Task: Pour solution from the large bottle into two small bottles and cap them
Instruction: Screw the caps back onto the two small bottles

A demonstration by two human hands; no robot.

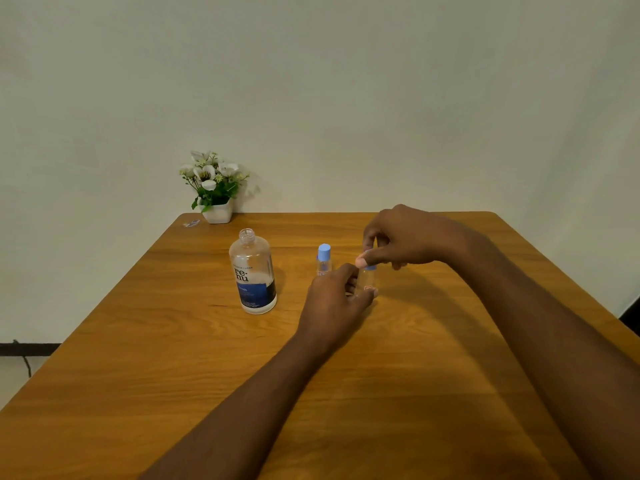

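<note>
The large clear bottle [253, 271] with a blue and white label stands upright and uncapped on the wooden table [173, 341]. To its right stands a small clear bottle [324, 259] with a light blue cap on. Right of that, my left hand [336, 299] grips the body of a second small bottle [367, 280] standing on the table. My right hand [398, 237] is above it, fingers pinched on its blue cap [370, 266], which is mostly hidden by my thumb.
A white pot of white flowers [214, 188] sits at the table's far left corner against the wall. A small flat object [191, 223] lies beside the pot near the table edge.
</note>
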